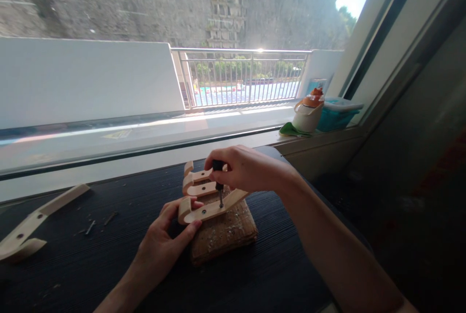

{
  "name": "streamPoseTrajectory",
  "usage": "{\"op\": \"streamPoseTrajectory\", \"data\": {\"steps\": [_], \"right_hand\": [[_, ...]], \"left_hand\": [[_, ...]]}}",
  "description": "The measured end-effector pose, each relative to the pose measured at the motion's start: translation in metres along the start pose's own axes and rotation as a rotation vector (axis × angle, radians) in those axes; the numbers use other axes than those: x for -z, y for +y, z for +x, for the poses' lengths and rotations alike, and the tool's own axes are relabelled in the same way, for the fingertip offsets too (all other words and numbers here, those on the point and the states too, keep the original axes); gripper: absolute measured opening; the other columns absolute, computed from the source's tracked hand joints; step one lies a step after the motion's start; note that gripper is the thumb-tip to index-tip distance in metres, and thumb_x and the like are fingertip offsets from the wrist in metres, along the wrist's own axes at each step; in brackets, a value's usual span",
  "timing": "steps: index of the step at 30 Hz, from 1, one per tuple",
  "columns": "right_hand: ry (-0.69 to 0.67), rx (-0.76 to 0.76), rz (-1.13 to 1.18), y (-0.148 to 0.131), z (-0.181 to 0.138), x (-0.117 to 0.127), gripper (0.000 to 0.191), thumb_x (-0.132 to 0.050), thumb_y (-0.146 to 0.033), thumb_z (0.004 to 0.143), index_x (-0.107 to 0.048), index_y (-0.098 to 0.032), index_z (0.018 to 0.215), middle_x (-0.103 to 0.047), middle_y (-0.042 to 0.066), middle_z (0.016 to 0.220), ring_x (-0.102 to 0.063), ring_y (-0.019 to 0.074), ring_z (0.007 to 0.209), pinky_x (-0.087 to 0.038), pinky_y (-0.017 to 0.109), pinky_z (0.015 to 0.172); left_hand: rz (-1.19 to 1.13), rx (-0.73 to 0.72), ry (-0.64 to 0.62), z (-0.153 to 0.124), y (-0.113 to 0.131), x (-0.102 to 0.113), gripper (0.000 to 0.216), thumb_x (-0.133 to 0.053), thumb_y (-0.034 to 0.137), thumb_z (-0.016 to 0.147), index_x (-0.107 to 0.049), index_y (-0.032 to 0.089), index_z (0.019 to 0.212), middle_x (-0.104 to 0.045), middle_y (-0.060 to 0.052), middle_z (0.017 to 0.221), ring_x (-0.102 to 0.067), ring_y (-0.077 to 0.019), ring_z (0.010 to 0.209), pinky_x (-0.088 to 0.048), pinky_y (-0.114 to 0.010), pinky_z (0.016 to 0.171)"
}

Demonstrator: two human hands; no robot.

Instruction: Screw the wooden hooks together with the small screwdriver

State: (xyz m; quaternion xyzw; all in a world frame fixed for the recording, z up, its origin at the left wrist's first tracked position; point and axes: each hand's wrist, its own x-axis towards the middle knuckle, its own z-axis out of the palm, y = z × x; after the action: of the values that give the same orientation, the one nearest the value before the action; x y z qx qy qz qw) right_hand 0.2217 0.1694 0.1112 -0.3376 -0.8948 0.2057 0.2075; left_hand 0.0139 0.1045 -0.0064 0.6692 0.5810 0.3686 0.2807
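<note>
My right hand (238, 167) is closed around the dark handle of a screwdriver (219, 186), which stands nearly upright. Its tip meets a screw in the nearest wooden hook (211, 212), a pale strip with a curled end. With thumb and fingers on either side, my left hand (169, 233) grips that hook near its curl. The hook lies across a rough brown wooden board (227, 233). Farther along the board are more pale hooks, including a middle wooden hook (201, 189), with dark screw heads or holes showing. My right hand partly hides the far ones.
A loose wooden hook (31, 225) lies on the dark table (120, 264) at left, beside a few small screws (90, 227). On the windowsill stand a bottle with an orange top (307, 114), a green cloth-like thing (291, 130) and a teal lidded box (337, 115).
</note>
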Motion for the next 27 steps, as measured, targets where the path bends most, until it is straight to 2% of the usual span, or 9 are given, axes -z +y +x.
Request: {"op": "streamPoseTrajectory", "data": {"steps": [6, 13, 21, 27], "right_hand": [[0.053, -0.09, -0.086, 0.006, 0.002, -0.001, 0.021, -0.053, -0.035, 0.08, -0.062, -0.016, 0.083, -0.058, 0.001, 0.069, -0.044, 0.0084, 0.058, -0.026, 0.022, 0.053], [-0.069, 0.048, 0.055, -0.005, -0.003, 0.0, 0.028, -0.051, -0.026, 0.081, -0.06, -0.018, 0.106, -0.059, -0.001, 0.077, -0.048, 0.0085, 0.065, -0.032, 0.021, 0.061], [-0.033, 0.0, 0.026, 0.001, 0.0, 0.0, 0.018, -0.054, -0.027, 0.079, -0.062, -0.015, 0.09, -0.059, -0.001, 0.07, -0.047, 0.0077, 0.059, -0.031, 0.021, 0.058], [0.027, -0.121, -0.107, 0.012, 0.005, -0.002, 0.028, -0.057, -0.042, 0.078, -0.061, -0.015, 0.08, -0.059, 0.001, 0.068, -0.045, 0.0091, 0.058, -0.027, 0.022, 0.053]], "left_hand": [[0.015, -0.006, 0.001, 0.001, 0.001, 0.001, 0.037, -0.059, 0.047, 0.074, -0.061, 0.023, 0.103, -0.063, -0.003, 0.113, -0.058, -0.0229, 0.107, -0.041, -0.036, 0.1], [-0.016, -0.009, 0.012, -0.001, -0.002, 0.001, 0.04, -0.059, 0.047, 0.074, -0.06, 0.022, 0.105, -0.064, -0.005, 0.111, -0.059, -0.0235, 0.106, -0.042, -0.037, 0.099], [-0.006, -0.005, 0.009, -0.001, -0.002, 0.0, 0.04, -0.059, 0.047, 0.074, -0.06, 0.023, 0.106, -0.065, -0.004, 0.109, -0.06, -0.0231, 0.104, -0.043, -0.036, 0.098], [0.0, 0.002, 0.004, 0.001, 0.002, 0.001, 0.041, -0.059, 0.049, 0.073, -0.061, 0.021, 0.104, -0.065, -0.006, 0.111, -0.059, -0.0245, 0.106, -0.04, -0.039, 0.101]]}}
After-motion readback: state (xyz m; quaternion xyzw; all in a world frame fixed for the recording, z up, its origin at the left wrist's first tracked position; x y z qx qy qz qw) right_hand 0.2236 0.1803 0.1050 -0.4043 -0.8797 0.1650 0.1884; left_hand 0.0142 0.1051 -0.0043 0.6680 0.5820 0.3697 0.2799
